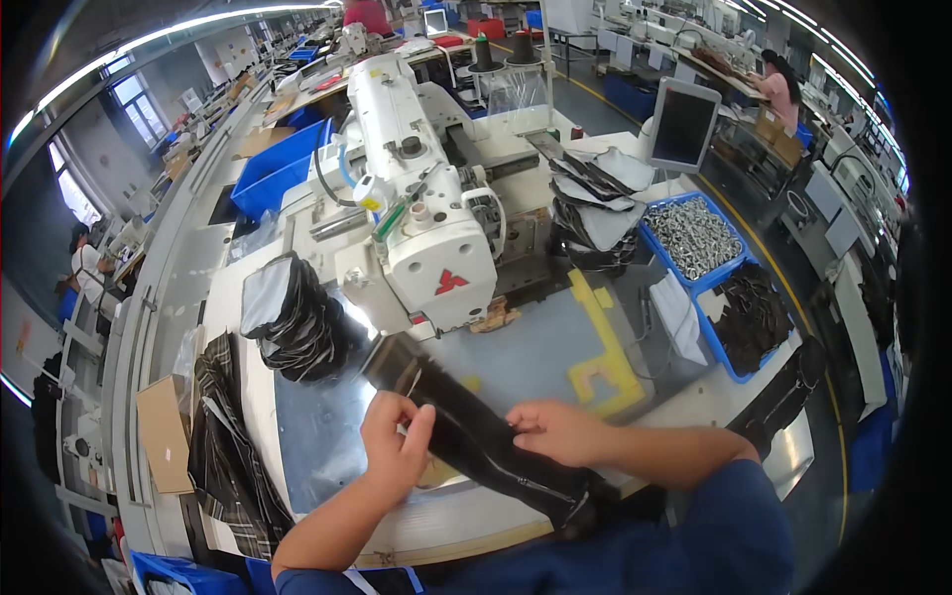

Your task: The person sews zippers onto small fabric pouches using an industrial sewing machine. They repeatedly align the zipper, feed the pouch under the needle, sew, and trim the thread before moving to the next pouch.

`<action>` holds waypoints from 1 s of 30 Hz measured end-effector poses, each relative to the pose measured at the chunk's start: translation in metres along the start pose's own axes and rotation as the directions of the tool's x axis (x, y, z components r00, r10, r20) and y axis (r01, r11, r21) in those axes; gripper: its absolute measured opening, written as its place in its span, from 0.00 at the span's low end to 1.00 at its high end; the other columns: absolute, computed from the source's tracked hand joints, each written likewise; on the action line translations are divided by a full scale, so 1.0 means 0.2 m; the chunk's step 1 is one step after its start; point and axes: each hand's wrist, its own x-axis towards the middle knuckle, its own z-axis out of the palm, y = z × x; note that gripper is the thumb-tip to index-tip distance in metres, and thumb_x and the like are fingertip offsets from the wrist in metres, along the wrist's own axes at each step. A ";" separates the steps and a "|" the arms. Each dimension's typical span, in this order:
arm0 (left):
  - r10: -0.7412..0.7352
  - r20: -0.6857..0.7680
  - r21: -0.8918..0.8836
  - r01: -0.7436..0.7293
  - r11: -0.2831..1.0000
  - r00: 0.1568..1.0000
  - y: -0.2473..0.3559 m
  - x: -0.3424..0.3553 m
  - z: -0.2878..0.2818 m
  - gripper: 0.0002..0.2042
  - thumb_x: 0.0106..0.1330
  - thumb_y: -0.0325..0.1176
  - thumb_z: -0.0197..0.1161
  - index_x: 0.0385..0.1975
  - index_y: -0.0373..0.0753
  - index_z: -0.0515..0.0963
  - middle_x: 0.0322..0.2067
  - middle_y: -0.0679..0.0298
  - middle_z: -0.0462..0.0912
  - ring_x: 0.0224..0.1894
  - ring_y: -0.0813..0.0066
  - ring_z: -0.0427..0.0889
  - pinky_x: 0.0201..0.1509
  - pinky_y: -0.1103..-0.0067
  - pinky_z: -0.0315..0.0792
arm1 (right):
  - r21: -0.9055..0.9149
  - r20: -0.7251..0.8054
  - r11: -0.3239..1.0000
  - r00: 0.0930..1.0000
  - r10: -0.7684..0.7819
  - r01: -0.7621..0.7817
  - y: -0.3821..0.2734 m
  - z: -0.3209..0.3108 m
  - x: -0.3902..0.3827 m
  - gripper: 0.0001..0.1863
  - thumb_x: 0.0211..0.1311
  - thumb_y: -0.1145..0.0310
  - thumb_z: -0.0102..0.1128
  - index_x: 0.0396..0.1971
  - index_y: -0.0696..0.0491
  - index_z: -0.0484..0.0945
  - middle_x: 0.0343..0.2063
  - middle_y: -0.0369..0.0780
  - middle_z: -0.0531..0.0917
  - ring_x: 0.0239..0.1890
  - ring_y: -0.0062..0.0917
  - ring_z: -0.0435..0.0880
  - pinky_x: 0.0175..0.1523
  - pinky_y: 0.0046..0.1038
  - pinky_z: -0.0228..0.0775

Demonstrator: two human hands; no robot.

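Observation:
A long, glossy dark fabric piece (pixel 476 436) lies slantwise in front of me, from the sewing machine's bed down to my lap. My left hand (pixel 395 446) is closed at its left edge, thumb and forefinger pinched near the upper part. My right hand (pixel 560 433) has curled fingers on its right edge, fingertips pressed to the dark surface. Beyond both hands stands a white industrial sewing machine (pixel 416 218) with a grey metal plate (pixel 496 357) under its head. A yellow template frame (pixel 605 357) is fixed on the plate's right side.
Stacked dark pieces (pixel 297 322) stand left of the machine, and another stack (pixel 595 213) stands right. Blue trays hold metal parts (pixel 694 236) and dark scraps (pixel 746 315). Checked cloth (pixel 233 446) hangs beside a cardboard box (pixel 164 434) at left. A screen (pixel 684 124) stands at back right.

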 end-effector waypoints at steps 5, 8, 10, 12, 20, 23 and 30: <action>-0.376 0.593 -0.251 0.607 0.754 0.712 -0.12 -0.01 0.02 0.16 0.70 0.37 0.73 0.50 0.34 0.82 0.46 0.62 0.88 0.46 0.70 0.84 0.52 0.75 0.76 | -0.293 -0.027 0.898 0.936 -0.352 0.329 0.01 -0.05 -0.13 0.12 0.78 0.80 0.56 0.57 0.58 0.76 0.47 0.37 0.87 0.51 0.17 0.85 0.56 0.25 0.77; -0.059 0.643 -0.726 0.633 0.269 0.763 0.02 0.00 0.18 0.30 0.64 0.45 0.77 0.62 0.36 0.78 0.55 0.56 0.86 0.56 0.60 0.86 0.59 0.66 0.80 | -0.169 -0.036 0.819 0.827 -0.561 0.549 0.02 -0.07 -0.19 0.12 0.77 0.79 0.59 0.56 0.59 0.76 0.46 0.36 0.87 0.51 0.17 0.85 0.56 0.26 0.77; -0.041 0.588 -0.759 0.569 0.315 0.808 0.04 0.05 0.19 0.31 0.67 0.33 0.76 0.69 0.36 0.72 0.59 0.56 0.85 0.61 0.60 0.85 0.66 0.62 0.80 | 0.165 -0.151 0.862 0.876 -0.458 0.479 0.01 0.00 -0.17 0.13 0.76 0.76 0.63 0.56 0.59 0.77 0.45 0.35 0.87 0.50 0.17 0.85 0.55 0.26 0.78; -0.147 0.505 -0.730 0.512 0.452 0.850 0.13 0.15 0.19 0.29 0.67 0.26 0.74 0.68 0.35 0.73 0.59 0.56 0.85 0.60 0.60 0.85 0.65 0.63 0.80 | 0.136 -0.216 0.925 0.922 -0.323 0.356 0.00 0.04 -0.12 0.13 0.75 0.73 0.67 0.54 0.59 0.79 0.44 0.36 0.88 0.48 0.17 0.85 0.55 0.26 0.78; -0.171 0.542 -0.695 0.553 0.460 0.823 0.03 0.30 0.20 0.15 0.75 0.26 0.68 0.58 0.30 0.81 0.49 0.59 0.89 0.51 0.71 0.87 0.57 0.73 0.81 | 0.084 -0.170 0.996 0.985 0.020 -0.006 0.18 -0.07 0.02 0.19 0.72 0.64 0.73 0.54 0.61 0.84 0.43 0.37 0.91 0.43 0.17 0.87 0.51 0.28 0.80; -0.152 0.649 -0.624 0.636 0.454 0.745 -0.05 0.31 0.19 0.14 0.77 0.29 0.67 0.57 0.30 0.81 0.50 0.59 0.89 0.50 0.71 0.87 0.57 0.72 0.81 | -0.481 -0.078 0.866 0.991 0.111 -0.135 0.11 -0.10 0.03 0.20 0.71 0.65 0.74 0.56 0.60 0.84 0.44 0.37 0.91 0.43 0.17 0.86 0.50 0.28 0.81; -0.111 0.518 -0.530 0.420 0.737 0.848 0.05 0.23 0.21 0.14 0.72 0.26 0.71 0.54 0.31 0.83 0.47 0.62 0.89 0.48 0.78 0.85 0.54 0.76 0.80 | -0.166 -0.255 0.929 0.895 -0.366 0.332 -0.34 -0.19 0.23 0.19 0.63 0.60 0.80 0.42 0.61 0.87 0.30 0.40 0.90 0.34 0.17 0.84 0.41 0.29 0.79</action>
